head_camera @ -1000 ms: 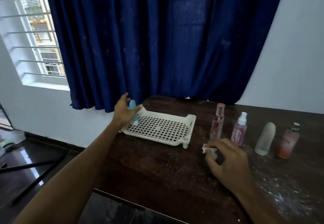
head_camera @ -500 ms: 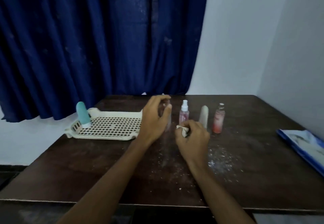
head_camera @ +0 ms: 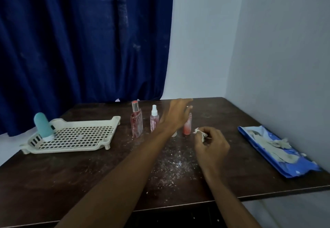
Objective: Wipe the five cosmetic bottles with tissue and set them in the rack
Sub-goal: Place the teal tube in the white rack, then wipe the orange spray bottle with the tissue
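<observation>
Head view of a dark wooden table (head_camera: 71, 174) set against a blue curtain (head_camera: 80, 40) and a pale wall (head_camera: 267, 49).

Left: a cream rack (head_camera: 75, 136) with a grid floor. A teal bottle (head_camera: 43, 127) stands upright in its far left corner.

Centre: four bottles stand in a row on the table, to the right of the rack and apart from it. From left to right they are a tall pink bottle (head_camera: 136, 122), a spray bottle (head_camera: 154, 119) with a white nozzle, a white bottle (head_camera: 174, 135) of which only the foot shows below the wrist, and a red bottle (head_camera: 187, 127).

The left hand (head_camera: 175, 115) reaches across the row with its fingers stretched out and holds nothing. It covers most of the white bottle and the top of the red one. Whether it touches either cannot be told.

The right hand (head_camera: 211, 144) is just right of the red bottle, its fingertips pinching a crumpled tissue (head_camera: 200, 133).

White crumbs (head_camera: 171, 165) are scattered on the table in front of the row. A blue packet (head_camera: 278, 149) with pale sheets on it lies at the right edge.
</observation>
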A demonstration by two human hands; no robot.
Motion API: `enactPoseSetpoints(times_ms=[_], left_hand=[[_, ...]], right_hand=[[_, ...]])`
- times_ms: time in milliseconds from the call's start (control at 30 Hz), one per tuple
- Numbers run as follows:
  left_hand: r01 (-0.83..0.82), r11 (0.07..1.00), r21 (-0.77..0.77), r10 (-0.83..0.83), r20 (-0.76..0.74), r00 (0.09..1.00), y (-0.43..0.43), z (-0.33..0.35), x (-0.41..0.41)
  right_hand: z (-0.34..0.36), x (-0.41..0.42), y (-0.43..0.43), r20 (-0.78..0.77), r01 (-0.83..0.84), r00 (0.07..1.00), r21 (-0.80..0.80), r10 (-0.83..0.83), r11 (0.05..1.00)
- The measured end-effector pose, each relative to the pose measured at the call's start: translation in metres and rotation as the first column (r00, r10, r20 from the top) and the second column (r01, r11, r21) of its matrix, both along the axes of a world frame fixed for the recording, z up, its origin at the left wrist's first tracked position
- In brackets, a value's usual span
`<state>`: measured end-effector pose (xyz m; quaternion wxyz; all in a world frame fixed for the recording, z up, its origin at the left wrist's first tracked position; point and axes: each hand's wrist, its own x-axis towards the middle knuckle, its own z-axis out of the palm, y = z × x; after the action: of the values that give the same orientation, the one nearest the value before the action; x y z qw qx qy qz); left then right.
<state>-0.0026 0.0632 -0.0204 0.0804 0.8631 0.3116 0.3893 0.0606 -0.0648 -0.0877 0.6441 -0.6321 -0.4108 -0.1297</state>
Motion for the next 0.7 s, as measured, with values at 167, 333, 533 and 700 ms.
enactPoseSetpoints(times_ms=[167,333,533,700], left_hand=[[-0.098,0.995,0.002,0.097,-0.13,0.987,0.015,-0.004,0.007],[-0.117,0.993,0.034,0.122,-0.183,0.976,0.017,-0.003,0.013],[-0.025,1.0,-0.012,0.023,-0.106,0.994,0.005,0.002,0.017],[0.055,0.99,-0.129,-0.036,0.145,0.989,-0.009,0.011,-0.016]], right_hand=[[-0.003,0.002,0.0,-0.023,-0.001,1.0,0.036,0.002,0.999],[-0.003,0.003,0.001,-0.048,0.004,0.999,0.056,-0.002,0.998],[-0.006,0.004,0.002,-0.071,0.013,0.997,0.038,-0.011,0.999],[-0.005,0.002,-0.002,-0.099,-0.02,0.995,0.018,0.021,1.0]])
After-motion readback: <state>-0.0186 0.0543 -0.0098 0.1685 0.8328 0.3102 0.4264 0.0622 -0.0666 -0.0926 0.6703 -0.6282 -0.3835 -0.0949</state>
